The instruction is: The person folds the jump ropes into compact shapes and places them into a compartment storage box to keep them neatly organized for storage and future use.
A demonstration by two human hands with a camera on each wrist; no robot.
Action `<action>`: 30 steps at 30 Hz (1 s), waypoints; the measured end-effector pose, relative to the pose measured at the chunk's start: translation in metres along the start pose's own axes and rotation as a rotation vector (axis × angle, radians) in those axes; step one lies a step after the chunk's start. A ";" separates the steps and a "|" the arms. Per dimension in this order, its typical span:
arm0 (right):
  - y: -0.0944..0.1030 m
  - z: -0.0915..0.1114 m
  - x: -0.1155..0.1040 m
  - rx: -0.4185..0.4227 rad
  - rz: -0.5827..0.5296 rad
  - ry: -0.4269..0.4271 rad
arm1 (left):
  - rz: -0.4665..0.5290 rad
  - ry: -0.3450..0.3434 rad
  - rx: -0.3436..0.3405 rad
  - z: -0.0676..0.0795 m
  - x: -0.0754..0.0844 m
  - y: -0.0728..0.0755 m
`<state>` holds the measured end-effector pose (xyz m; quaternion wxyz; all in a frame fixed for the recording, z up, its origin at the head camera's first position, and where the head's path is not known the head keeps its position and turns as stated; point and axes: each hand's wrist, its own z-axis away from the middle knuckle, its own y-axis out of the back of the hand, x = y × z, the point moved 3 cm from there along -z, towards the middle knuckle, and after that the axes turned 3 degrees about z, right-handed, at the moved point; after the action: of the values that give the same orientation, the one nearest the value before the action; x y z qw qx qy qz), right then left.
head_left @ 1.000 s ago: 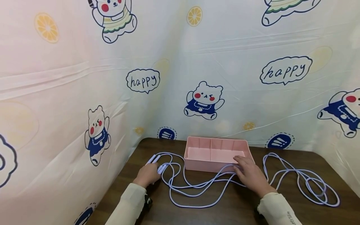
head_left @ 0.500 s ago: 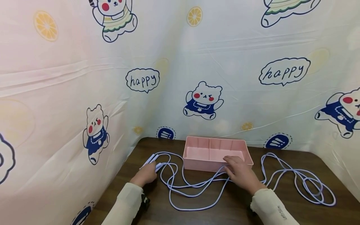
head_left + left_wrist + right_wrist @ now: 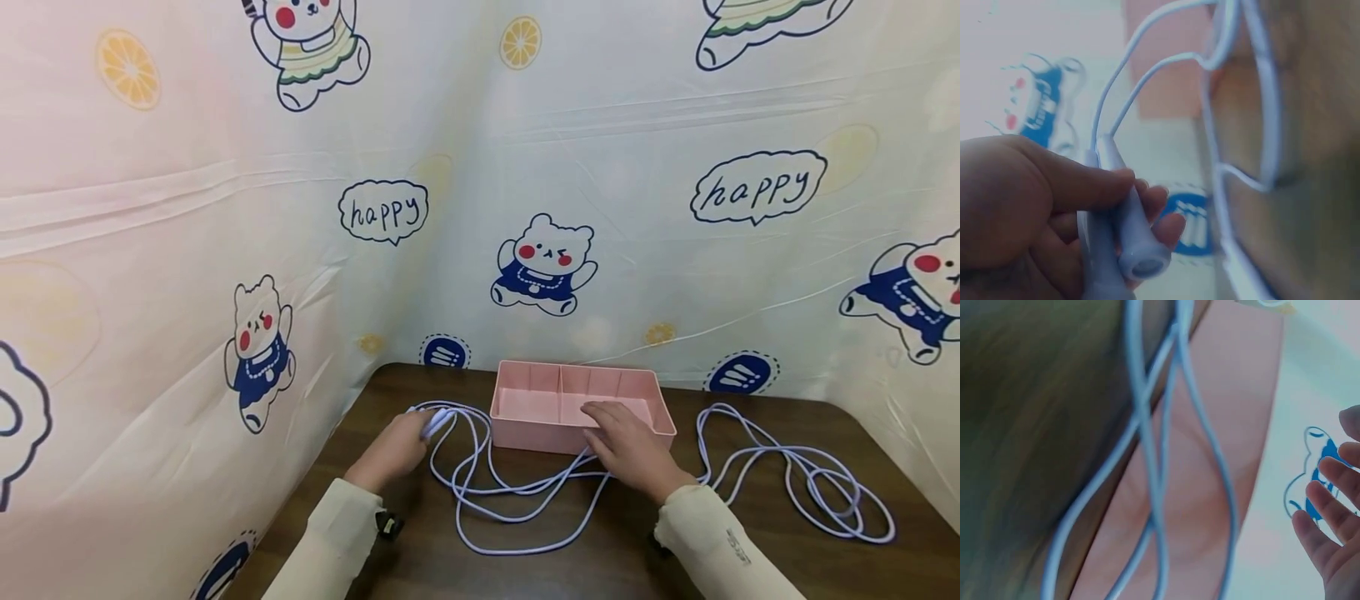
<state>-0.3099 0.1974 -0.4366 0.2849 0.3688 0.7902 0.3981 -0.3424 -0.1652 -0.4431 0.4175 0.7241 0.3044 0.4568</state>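
My left hand (image 3: 393, 450) pinches two lilac handles (image 3: 1138, 236) left of the pink box (image 3: 534, 435), their cord (image 3: 517, 552) looped across the tabletop (image 3: 427, 571). My right hand (image 3: 633, 450) hovers by the box's front, fingers extended, gripping nothing. I judge a hasty pull could knot those crossed loops.

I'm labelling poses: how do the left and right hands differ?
The left hand pinches pale purple handles; the right hand grips nothing, fingers extended. The left hand is left of the pink box; the right hand overlaps it in the head view. Both emerge from cream sleeves.
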 end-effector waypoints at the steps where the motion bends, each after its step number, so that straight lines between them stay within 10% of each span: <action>1: 0.001 -0.002 -0.001 0.009 -0.011 -0.009 | 0.018 -0.011 0.000 -0.001 0.006 0.002; 15: 0.007 -0.018 -0.026 0.002 -0.085 -0.062 | 0.230 -0.070 -0.184 -0.012 0.071 0.011; 30: -0.006 -0.028 -0.052 -0.021 -0.102 0.013 | 0.286 -0.200 -0.209 -0.009 0.111 -0.008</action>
<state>-0.3035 0.1405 -0.4187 0.3035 0.3224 0.8055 0.3939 -0.3070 -0.0675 -0.4028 0.4494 0.7544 0.1066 0.4664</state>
